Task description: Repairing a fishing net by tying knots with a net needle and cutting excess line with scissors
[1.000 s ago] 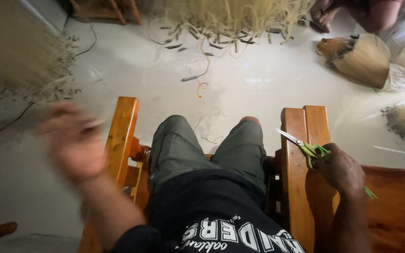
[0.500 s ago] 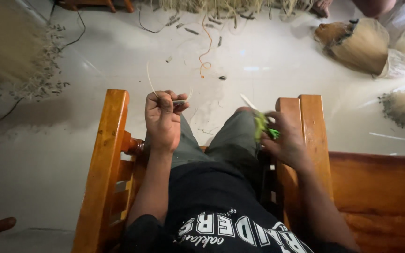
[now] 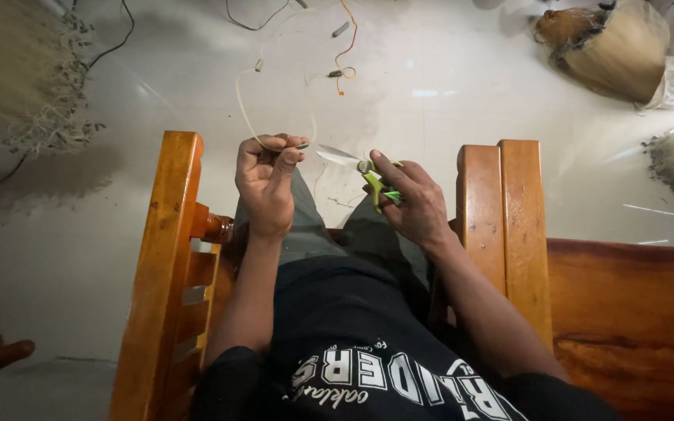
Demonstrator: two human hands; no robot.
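Two grips — left hand (image 3: 265, 181) strand (image 3: 245, 109), right hand (image 3: 413, 204) scissors (image 3: 356, 165).

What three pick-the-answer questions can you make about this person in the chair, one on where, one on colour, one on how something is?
1. Where is the left hand?
A. on the floor
B. raised between the wooden armrests, above the knees
C. behind the chair

2. What colour are the handles of the scissors?
A. red
B. blue
C. green

3. How is the thin pale strand?
A. pinched in the left hand and curving upward
B. lying flat on an armrest
C. wound round the right hand

Answers: 1 B, the left hand sits between the two orange-brown armrests over the grey trousers. 2 C, bright green shows under the right hand's fingers. 3 A, the fingertips of the left hand close on the strand, which loops up over the pale floor.
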